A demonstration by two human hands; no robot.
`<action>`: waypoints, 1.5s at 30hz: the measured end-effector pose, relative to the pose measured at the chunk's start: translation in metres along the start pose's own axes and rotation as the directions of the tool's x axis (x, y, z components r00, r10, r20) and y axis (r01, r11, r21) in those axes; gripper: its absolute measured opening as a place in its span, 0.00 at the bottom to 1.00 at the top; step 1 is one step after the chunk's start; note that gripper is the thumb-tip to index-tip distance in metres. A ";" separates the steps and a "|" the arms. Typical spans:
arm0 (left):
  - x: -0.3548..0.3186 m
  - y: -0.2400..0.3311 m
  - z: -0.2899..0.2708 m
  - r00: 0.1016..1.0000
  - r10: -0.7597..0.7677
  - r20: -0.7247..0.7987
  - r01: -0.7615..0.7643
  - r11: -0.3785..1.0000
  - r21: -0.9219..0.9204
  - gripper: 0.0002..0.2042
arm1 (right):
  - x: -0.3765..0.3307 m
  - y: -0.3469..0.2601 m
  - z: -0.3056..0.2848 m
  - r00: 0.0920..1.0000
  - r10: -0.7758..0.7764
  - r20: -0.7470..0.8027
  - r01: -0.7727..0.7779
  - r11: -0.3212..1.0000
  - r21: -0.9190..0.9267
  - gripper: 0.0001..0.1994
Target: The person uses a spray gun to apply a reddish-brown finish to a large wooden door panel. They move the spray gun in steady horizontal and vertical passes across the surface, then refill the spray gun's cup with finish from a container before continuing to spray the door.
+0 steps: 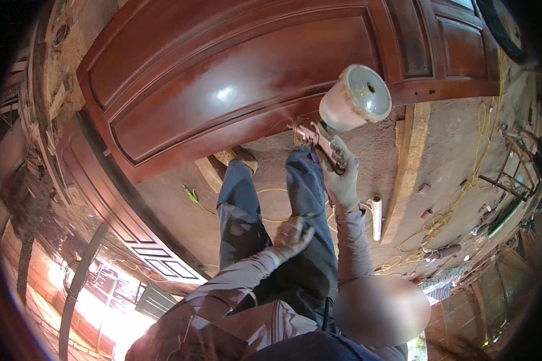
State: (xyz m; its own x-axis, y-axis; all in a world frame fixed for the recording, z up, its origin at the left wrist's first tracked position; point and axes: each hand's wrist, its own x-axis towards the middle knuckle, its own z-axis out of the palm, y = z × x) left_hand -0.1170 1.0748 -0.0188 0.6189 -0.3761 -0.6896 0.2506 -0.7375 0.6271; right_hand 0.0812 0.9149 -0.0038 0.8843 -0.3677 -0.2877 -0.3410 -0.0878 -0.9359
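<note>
My gloved right hand [344, 183] is wrapped round the handle of a metal spray gun [319, 142]. On top of the gun sits a pale cup [338, 108] with a clear, stained lid, tilted to the right. The nozzle points at the reddish-brown panelled wooden door [241, 90] in front of me, and a faint mist hangs near its close edge. Against my right leg rests my left hand [292, 237], its fingers curled, with nothing visible in them. The door's surface is glossy, with a bright patch of reflected light.
Wooden beams [408, 174] lie beneath the door. Another panelled door [111, 204] leans at the left. A yellow hose [445, 222] winds over the floor at the right, and a white tube [376, 218] lies beside my right forearm.
</note>
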 end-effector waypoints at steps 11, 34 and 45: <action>0.034 0.053 0.009 0.962 0.119 0.247 -0.172 0.964 0.202 0.26 | 0.066 0.017 -0.068 0.919 -0.048 -0.392 -0.060 0.964 -0.260 0.19; 0.037 0.050 -0.004 0.960 0.143 0.242 -0.190 0.964 0.187 0.24 | 0.096 0.006 -0.065 0.882 -0.114 -0.457 -0.038 0.950 -0.310 0.20; 0.023 0.036 0.005 0.943 0.169 0.287 -0.237 0.946 0.222 0.24 | 0.070 0.036 -0.074 0.760 -0.054 -0.647 -0.032 0.992 -0.120 0.16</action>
State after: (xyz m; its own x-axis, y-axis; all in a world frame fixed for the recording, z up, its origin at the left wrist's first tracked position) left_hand -0.0972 1.0368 -0.0140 0.4119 -0.6405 -0.6481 -0.0755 -0.7328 0.6762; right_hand 0.1075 0.8177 -0.0429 0.4845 -0.8740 -0.0367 -0.4045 -0.1866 -0.8953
